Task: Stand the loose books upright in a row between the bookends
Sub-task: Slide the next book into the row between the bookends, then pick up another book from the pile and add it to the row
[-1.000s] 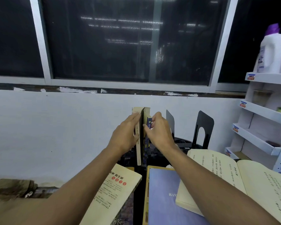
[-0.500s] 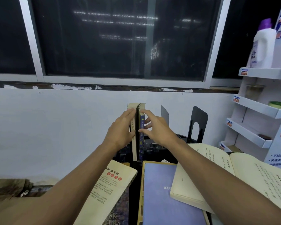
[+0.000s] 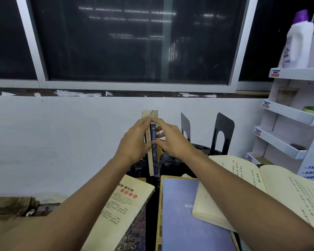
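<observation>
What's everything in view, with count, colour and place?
upright books: two, cream and dark blue spines, centre
bookends: two, black, right of upright books
open book: one, cream pages, front right
flat blue book: one, front centre
cream paperback: one, flat, front left
dark book: one, under cream paperback
bottle: one, white, purple cap, top shelf
shelf rack: one, white, far right
left-hand grip: one, flat against cream book
right-hand grip: one, fingers on upright books

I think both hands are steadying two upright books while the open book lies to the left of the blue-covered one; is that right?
Not quite: the head view shows the open book lying to the right of the blue-covered book. The left hand and right hand do steady the two upright books.
</observation>
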Tool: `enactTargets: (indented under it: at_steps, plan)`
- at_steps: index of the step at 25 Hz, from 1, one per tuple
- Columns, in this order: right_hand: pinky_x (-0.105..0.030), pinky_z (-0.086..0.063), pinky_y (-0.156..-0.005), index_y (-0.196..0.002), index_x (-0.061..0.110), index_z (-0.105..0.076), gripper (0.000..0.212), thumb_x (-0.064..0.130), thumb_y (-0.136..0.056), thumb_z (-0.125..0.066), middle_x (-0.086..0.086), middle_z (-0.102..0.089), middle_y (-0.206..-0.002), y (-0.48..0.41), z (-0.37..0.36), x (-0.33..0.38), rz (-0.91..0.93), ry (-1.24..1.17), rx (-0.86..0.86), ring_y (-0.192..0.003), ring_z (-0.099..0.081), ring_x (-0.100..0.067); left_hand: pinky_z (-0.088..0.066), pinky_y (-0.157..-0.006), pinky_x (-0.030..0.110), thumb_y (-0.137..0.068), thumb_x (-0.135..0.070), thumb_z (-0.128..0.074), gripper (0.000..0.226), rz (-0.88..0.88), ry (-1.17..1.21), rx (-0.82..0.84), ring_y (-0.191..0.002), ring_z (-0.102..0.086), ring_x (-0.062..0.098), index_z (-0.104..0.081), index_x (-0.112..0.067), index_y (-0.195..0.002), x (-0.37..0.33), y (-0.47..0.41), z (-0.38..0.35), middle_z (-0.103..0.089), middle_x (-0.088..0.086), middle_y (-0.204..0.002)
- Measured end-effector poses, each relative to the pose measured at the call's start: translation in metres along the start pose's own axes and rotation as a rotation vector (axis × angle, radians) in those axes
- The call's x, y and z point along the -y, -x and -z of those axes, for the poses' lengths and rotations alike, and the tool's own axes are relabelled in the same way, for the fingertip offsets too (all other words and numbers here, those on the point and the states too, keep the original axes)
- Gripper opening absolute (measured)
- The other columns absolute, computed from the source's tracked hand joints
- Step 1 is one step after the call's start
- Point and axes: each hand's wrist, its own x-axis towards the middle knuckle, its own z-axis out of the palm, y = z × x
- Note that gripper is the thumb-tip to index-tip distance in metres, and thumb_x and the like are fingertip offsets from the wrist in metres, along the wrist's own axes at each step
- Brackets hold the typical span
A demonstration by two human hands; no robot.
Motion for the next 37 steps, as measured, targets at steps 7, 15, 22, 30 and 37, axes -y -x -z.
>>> enactTargets:
  at_steps: [7,15,22,30,37]
  plan:
    - [-0.029,-0.051,-0.095,-0.154,0.036,-0.023,0.078,0.016,-0.094,-0.069,-0.003,-0.056,-0.132,0.005,0.003,0.000,0.007,0.030,0.047,-0.116,-0.056,-0.011,-0.045,-0.104,0.042,-0.088,-0.020,-0.073,0.079,0.004,0.004,0.018,-0.137,-0.044,0.021,-0.031,-0.020,-0.155,-0.003,0.001,0.003,-0.036,-0.003,-0.157]
    - [-0.037,-0.043,-0.108,-0.156,0.034,-0.013,0.084,0.033,-0.094,-0.069,-0.007,-0.049,-0.145,0.022,0.029,-0.006,-0.016,0.196,0.116,-0.133,-0.047,-0.018,-0.035,-0.116,0.039,-0.090,-0.024,-0.071,0.071,0.016,0.051,0.014,-0.140,-0.039,0.021,-0.037,-0.014,-0.152,-0.013,0.005,0.008,-0.039,0.002,-0.155]
    - [-0.035,-0.043,-0.108,-0.147,0.033,-0.035,0.064,0.046,-0.093,-0.066,0.006,-0.051,-0.141,0.074,0.086,-0.020,-0.064,0.344,0.137,-0.130,-0.046,-0.010,-0.036,-0.109,0.028,-0.094,-0.028,-0.067,0.054,-0.084,0.129,0.089,-0.137,-0.044,0.014,-0.050,-0.021,-0.145,-0.054,0.021,0.002,-0.050,-0.005,-0.148]
    - [-0.021,-0.035,-0.094,-0.134,0.028,-0.056,0.048,0.052,-0.093,-0.062,0.011,-0.053,-0.135,0.171,0.165,-0.038,-0.201,0.518,0.137,-0.126,-0.046,-0.010,-0.038,-0.104,0.021,-0.092,-0.051,-0.063,0.054,-0.076,0.144,0.402,-0.130,-0.051,0.011,-0.057,-0.022,-0.138,-0.107,0.033,-0.030,-0.056,-0.007,-0.140]
    - [-0.030,-0.040,-0.102,-0.130,0.035,-0.058,0.056,0.069,-0.086,-0.057,0.018,-0.050,-0.137,0.267,0.211,-0.064,-0.378,0.551,0.093,-0.127,-0.045,-0.007,-0.048,-0.093,0.036,-0.087,-0.076,-0.043,0.063,0.035,0.111,0.650,-0.102,-0.062,0.015,-0.075,-0.023,-0.099,-0.129,0.034,-0.048,-0.068,-0.007,-0.108]
